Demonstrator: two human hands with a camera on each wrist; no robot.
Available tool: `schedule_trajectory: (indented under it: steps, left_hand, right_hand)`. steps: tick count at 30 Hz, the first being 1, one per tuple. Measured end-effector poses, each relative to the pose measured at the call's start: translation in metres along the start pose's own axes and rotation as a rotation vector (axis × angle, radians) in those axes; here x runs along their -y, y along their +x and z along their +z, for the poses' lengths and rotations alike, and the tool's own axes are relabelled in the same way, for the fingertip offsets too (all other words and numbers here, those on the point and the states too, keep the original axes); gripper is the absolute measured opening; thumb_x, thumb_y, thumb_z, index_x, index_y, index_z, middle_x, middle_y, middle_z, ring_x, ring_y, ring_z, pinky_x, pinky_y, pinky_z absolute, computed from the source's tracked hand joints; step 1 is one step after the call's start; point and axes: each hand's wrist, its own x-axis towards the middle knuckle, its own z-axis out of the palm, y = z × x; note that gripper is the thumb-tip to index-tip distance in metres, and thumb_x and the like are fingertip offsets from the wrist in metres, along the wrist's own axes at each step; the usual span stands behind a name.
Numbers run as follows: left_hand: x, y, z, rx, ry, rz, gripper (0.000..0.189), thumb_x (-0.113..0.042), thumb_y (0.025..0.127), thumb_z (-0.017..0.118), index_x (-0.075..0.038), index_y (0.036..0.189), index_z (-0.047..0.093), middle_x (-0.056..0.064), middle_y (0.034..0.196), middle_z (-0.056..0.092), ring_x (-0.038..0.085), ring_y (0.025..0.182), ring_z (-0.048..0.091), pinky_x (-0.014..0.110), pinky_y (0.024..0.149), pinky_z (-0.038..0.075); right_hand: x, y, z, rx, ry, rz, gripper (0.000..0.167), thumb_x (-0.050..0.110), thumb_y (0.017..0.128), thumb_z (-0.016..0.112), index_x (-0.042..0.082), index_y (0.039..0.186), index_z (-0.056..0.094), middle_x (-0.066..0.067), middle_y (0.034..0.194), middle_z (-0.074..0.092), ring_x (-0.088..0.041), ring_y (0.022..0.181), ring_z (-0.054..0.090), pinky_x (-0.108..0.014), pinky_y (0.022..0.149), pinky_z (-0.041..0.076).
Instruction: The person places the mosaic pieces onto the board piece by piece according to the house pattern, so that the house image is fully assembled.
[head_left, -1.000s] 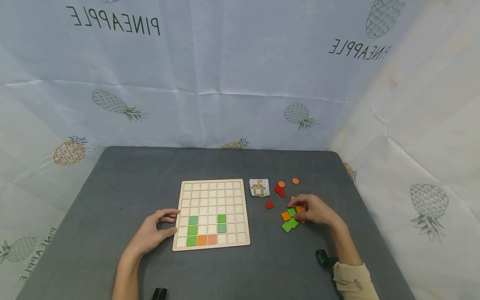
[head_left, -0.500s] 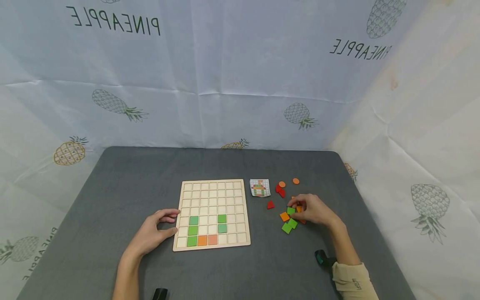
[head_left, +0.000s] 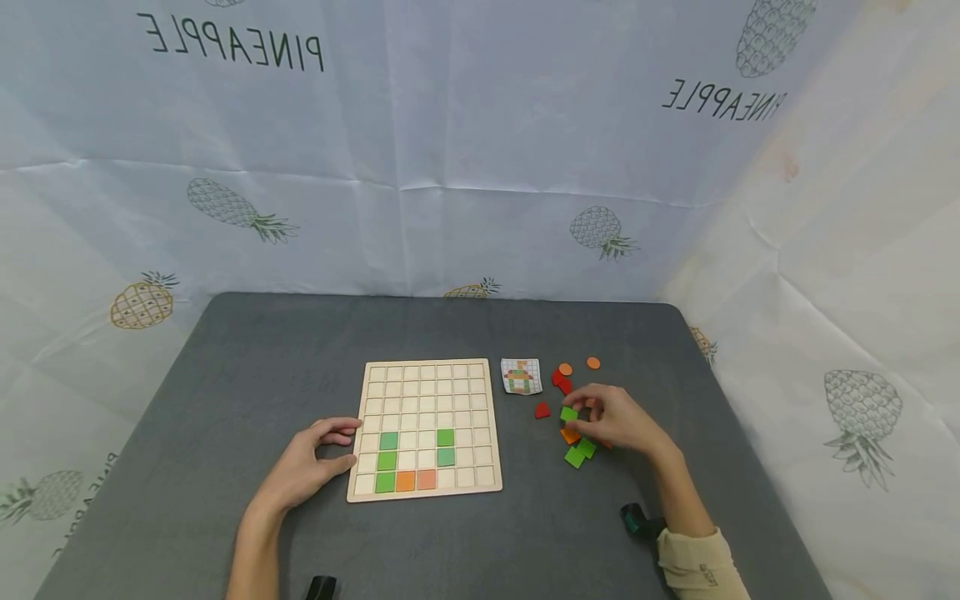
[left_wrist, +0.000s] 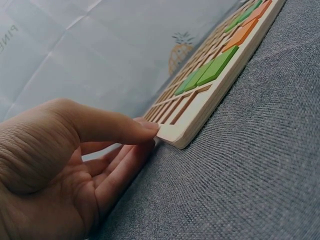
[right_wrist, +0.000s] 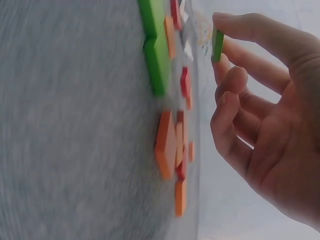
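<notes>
green tile (head_left: 569, 413), pinched by the right hand (head_left: 617, 418) above the table (head_left: 300, 350), right of the board (head_left: 427, 423); left hand (head_left: 298, 467), thumb and fingers apart, touches the board's left edge. for clean handling: rim-only pinch, tile level, board lightly braced.

pale gridded board (head_left: 427, 388); green tile (head_left: 569, 414); grey table (head_left: 420, 550); card (head_left: 521, 377) seemingly orange-green.
</notes>
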Motion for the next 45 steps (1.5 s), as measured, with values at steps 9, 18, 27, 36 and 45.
schedule_trajectory:
  steps: [9, 18, 27, 36, 45]
  left_hand:
    - [-0.002, 0.0, 0.0, 0.005, -0.008, -0.002, 0.054, -0.007, 0.092, 0.083, -0.009, 0.144, 0.068, 0.011, 0.137, 0.068, 0.02, 0.116, 0.064, 0.025, 0.095, 0.052]
    - [-0.003, -0.001, 0.0, -0.004, 0.01, 0.002, 0.053, -0.008, 0.092, 0.084, -0.009, 0.143, 0.068, 0.011, 0.138, 0.068, 0.021, 0.117, 0.064, 0.026, 0.096, 0.052]
    - [-0.001, -0.001, -0.001, -0.006, 0.002, 0.007, 0.053, -0.008, 0.092, 0.084, -0.008, 0.143, 0.068, 0.012, 0.139, 0.068, 0.02, 0.116, 0.065, 0.024, 0.096, 0.052]
    - [0.0, -0.001, -0.001, -0.005, 0.005, 0.004, 0.053, -0.008, 0.092, 0.084, -0.009, 0.143, 0.068, 0.011, 0.139, 0.068, 0.019, 0.115, 0.064, 0.025, 0.095, 0.052]
    - [0.001, 0.0, -0.001, -0.004, -0.004, 0.015, 0.054, -0.008, 0.092, 0.084, -0.009, 0.143, 0.068, 0.011, 0.138, 0.068, 0.02, 0.115, 0.065, 0.024, 0.095, 0.052]
  right_hand:
    - [0.026, 0.006, 0.008, -0.016, 0.033, -0.065, 0.026, 0.017, 0.092, 0.088, 0.015, 0.116, 0.08, -0.003, 0.102, 0.073, -0.001, 0.06, 0.051, -0.024, 0.055, 0.046]
    - [0.048, 0.023, 0.022, 0.034, 0.059, -0.151, 0.028, 0.02, 0.091, 0.089, 0.017, 0.117, 0.08, 0.0, 0.091, 0.071, 0.0, 0.06, 0.051, -0.023, 0.057, 0.048]
    - [0.073, 0.04, 0.04, 0.087, 0.05, -0.185, 0.027, 0.026, 0.091, 0.09, 0.019, 0.116, 0.08, -0.002, 0.096, 0.074, 0.002, 0.06, 0.048, -0.021, 0.06, 0.047]
    - [0.096, 0.052, 0.063, 0.167, -0.007, -0.272, 0.026, 0.029, 0.092, 0.089, 0.019, 0.115, 0.081, 0.002, 0.097, 0.073, 0.006, 0.06, 0.048, -0.018, 0.059, 0.046]
    - [0.107, 0.062, 0.085, 0.271, -0.01, -0.289, 0.028, 0.031, 0.091, 0.089, 0.02, 0.116, 0.082, 0.006, 0.098, 0.074, 0.006, 0.062, 0.052, -0.015, 0.061, 0.045]
